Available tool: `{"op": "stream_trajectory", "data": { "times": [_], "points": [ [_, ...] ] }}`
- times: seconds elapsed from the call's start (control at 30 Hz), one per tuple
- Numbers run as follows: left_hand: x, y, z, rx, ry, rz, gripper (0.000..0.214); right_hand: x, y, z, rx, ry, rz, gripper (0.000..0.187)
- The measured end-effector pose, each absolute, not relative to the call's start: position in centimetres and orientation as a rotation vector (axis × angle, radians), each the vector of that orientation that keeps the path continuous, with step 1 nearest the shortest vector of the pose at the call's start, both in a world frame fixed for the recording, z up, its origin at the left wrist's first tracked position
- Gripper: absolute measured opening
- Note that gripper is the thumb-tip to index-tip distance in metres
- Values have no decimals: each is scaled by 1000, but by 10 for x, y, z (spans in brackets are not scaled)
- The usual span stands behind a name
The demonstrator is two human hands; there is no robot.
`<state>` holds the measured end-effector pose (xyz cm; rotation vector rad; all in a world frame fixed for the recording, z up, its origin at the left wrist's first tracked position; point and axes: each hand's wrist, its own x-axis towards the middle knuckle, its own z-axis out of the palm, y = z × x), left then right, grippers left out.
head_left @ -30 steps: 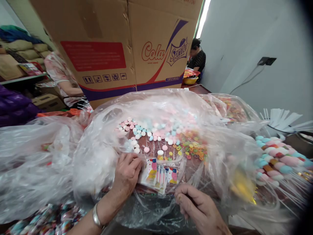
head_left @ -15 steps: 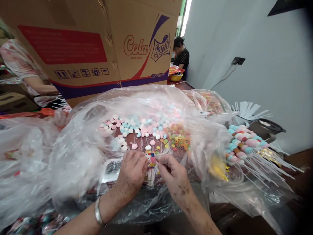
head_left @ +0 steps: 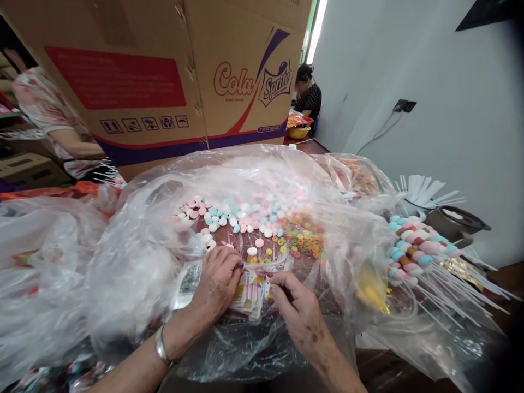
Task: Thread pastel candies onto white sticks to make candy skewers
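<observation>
My left hand [head_left: 215,284], with a metal bracelet on the wrist, lies curled on a small stack of printed cellophane wrappers [head_left: 250,289], pinning its left end. My right hand [head_left: 295,305] pinches the stack's right edge with fingers closed. The wrappers rest on a big clear plastic bag [head_left: 135,256] spread open over a pile of pink, blue and white round candies [head_left: 233,215] and small coloured ring candies [head_left: 303,240] just beyond my fingers.
A large "Cola Sprite" cardboard box [head_left: 164,82] stands behind the bag. To the right lie finished candy skewers [head_left: 417,248] on white sticks and a dark pot [head_left: 458,221] holding white sticks. Crumpled plastic bags [head_left: 36,273] fill the left. A seated person [head_left: 308,98] is at the back, another person [head_left: 49,125] at left.
My right hand came up from the near edge to the wrappers and now pinches their right edge. My left hand stayed on the stack. The view shifted slightly.
</observation>
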<state>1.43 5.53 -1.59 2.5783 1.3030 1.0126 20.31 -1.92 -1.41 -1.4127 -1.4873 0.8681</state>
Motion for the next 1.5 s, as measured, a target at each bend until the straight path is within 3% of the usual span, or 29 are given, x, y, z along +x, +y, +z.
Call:
{"op": "stream_trajectory", "data": {
  "times": [0.1, 0.2, 0.3, 0.5, 0.9, 1.03, 1.13, 1.23, 1.4, 1.5],
  "points": [
    [15, 56, -7, 2579, 1204, 1091, 18, 204, -14, -18, -1421, -1482, 707, 14],
    [17, 53, 3, 2618, 1038, 1126, 19, 205, -6, -15, -1354, -1521, 473, 36],
    [22, 48, 10, 2598, 878, 1082, 19, 204, -1, -7, -1197, -1625, 363, 20],
    [29, 49, 19, 2325, 949, 764, 14, 205, -1, 3, -1127, -1625, 240, 18],
    [34, 50, 40, 1931, 766, 379, 34, 219, -22, 20, -1269, -1627, 266, 41],
    [36, 52, 36, 1921, 820, 518, 26, 223, -27, 27, -1319, -1594, 532, 30],
    [36, 49, 38, 2002, 817, 482, 33, 229, -28, 30, -1327, -1598, 643, 20],
    [40, 44, 41, 1998, 790, 471, 37, 235, -27, 26, -1350, -1583, 560, 24],
    [43, 42, 36, 1833, 793, 519, 17, 238, -25, 21, -1347, -1545, 461, 36],
    [41, 41, 33, 1875, 806, 529, 25, 234, -29, 26, -1346, -1576, 391, 40]
  ]
}}
